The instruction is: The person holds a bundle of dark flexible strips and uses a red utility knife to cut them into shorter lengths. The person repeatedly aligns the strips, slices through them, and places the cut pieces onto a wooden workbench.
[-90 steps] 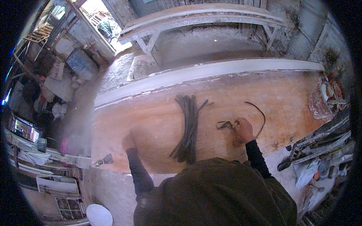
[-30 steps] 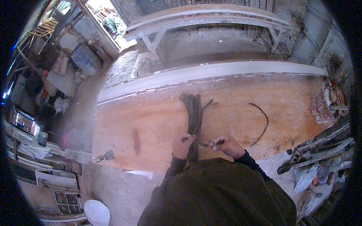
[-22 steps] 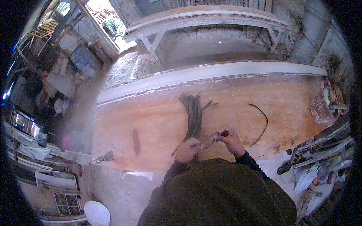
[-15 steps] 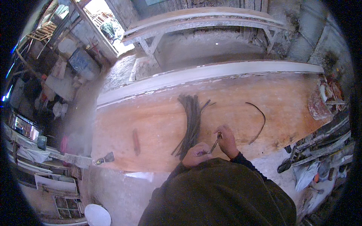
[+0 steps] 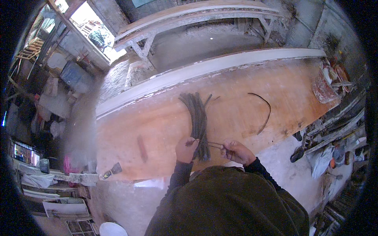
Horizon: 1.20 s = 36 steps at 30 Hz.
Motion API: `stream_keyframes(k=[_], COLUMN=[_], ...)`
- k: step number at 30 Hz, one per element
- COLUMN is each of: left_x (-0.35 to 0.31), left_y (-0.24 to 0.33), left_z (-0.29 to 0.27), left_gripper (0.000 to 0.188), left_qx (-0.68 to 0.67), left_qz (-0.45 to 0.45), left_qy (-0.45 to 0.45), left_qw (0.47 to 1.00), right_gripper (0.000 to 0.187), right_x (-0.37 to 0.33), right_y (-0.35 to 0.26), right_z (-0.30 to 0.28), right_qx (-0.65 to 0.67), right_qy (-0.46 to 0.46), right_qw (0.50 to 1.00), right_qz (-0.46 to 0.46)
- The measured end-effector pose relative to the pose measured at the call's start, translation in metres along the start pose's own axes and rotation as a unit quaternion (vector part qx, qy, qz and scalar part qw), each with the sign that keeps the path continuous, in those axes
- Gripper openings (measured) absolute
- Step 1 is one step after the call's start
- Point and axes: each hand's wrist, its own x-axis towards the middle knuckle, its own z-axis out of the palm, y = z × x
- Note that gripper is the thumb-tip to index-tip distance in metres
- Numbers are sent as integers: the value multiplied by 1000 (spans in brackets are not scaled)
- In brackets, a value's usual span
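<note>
A bundle of long, dark, thin strips (image 5: pixel 199 114) lies lengthwise across the wooden bench top (image 5: pixel 157 118), its near end toward me. My left hand (image 5: pixel 186 150) is closed at the bundle's left side, its fingers pinching a thin strip. From the bundle toward the right, a thin dark strand (image 5: pixel 215 145), seemingly doubled, stretches to my right hand (image 5: pixel 238 152), whose fingers grip it. Whether the strand passes all the way round beneath the bundle is hidden. To the right, a single curved strip (image 5: pixel 269 112) lies apart.
A reddish stick-shaped thing (image 5: pixel 142 148) lies left of the bundle. Near the bench's left corner rests a putty knife (image 5: pixel 112 171). A white-edged ledge (image 5: pixel 212 65) runs along the far side, with another long bench (image 5: pixel 197 18) beyond. Clutter (image 5: pixel 334 78) sits at the right end.
My hands have moved apart: the left to the bundle's left side, the right away from it, with the strand now stretched between. The view has shifted slightly.
</note>
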Motion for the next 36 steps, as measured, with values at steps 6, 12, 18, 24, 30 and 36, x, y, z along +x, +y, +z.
stream_keyframes(k=[6,12,18,24,30,36], left_x=[-12,-34,-63,-38,-8,5], left_y=[16,33,32,47,48,37], left_z=[-5,0,6,5,54,108], left_gripper=[14,12,14,13,10,12], left_qx=[-81,100,-142,-192,-93,-79], left_qz=[-7,66,92,8,50,75], left_qy=[-45,-224,-323,-239,-62,-90], left_qw=[996,967,931,952,993,990], right_gripper=[15,8,10,11,19,13], right_x=[-34,-36,-29,-41,-77,-65], right_y=[-14,-4,-5,-20,-61,-72], right_z=[47,45,30,6,13,-47], right_qx=[-64,-112,-556,-492,-298,-360], right_qy=[-47,92,322,290,-38,66], right_qw=[995,978,689,760,951,920], right_qz=[-62,-148,-335,-310,-75,-139])
